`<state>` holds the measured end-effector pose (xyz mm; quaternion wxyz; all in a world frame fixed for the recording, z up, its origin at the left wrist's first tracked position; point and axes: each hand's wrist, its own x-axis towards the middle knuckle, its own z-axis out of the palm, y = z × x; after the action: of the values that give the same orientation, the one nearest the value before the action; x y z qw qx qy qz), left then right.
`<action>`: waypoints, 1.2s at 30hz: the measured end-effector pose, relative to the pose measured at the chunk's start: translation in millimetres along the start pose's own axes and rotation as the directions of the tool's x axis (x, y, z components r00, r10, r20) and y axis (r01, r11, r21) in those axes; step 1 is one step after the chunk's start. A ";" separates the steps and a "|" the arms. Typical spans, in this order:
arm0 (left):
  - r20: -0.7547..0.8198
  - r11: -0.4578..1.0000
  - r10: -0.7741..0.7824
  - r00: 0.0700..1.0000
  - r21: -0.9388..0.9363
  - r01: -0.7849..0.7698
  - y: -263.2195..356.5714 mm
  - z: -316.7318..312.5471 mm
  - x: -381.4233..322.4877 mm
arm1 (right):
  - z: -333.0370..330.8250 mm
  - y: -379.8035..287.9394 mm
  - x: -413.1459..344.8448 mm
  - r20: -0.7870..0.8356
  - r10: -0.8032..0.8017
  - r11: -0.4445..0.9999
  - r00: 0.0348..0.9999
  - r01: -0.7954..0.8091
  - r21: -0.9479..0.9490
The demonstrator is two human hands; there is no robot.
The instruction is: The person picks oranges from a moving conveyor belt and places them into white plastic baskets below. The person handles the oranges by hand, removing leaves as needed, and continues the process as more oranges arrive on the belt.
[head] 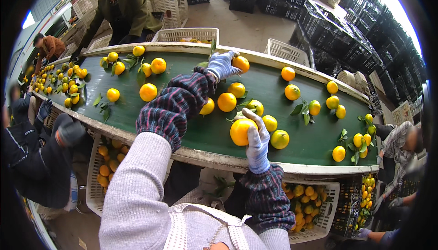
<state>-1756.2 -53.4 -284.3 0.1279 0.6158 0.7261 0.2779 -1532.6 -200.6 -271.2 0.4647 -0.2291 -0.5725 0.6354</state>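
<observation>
My left hand [221,66], in a pale blue knit work glove, reaches across the green conveyor belt [191,132] to its far side. Its fingers are closed around the left side of an orange citrus fruit [241,64]. Nearer to me, my right hand [259,140], gloved alike, grips a larger-looking orange fruit [243,132] at the belt's near edge. Between the hands lie several loose fruits, among them an orange one [227,102] and a yellow one with a leaf [255,107]. A greenish-yellow fruit [280,139] rests just right of my right hand.
White rails [219,161] border the belt. Below it stand a white crate of fruit [333,202] on the right and another [89,185] on the left. Co-workers stand across the belt [137,10], at left [41,161] and at right [398,147]. Black crates [342,27] are stacked beyond.
</observation>
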 end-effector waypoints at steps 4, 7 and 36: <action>-0.003 0.734 0.095 0.996 -0.675 -0.072 -22.9 -14.4 -42.9 | 17.9 22.3 11.8 -0.045 0.107 0.991 0.993 -0.102 0.091; -0.070 0.536 0.183 0.981 -0.829 -0.159 -44.8 -33.3 -82.8 | 30.4 35.8 22.0 -0.090 0.233 0.962 0.968 -0.215 0.170; 0.145 0.662 0.018 0.989 -0.743 0.097 -268.1 -164.6 -266.8 | 243.2 114.3 51.2 -0.096 0.376 0.925 0.922 -0.368 0.089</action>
<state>-2008.1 -374.8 -342.7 0.4257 0.5109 0.5504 0.5048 -1794.1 -272.1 -308.1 0.3745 -0.3526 -0.4692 0.7178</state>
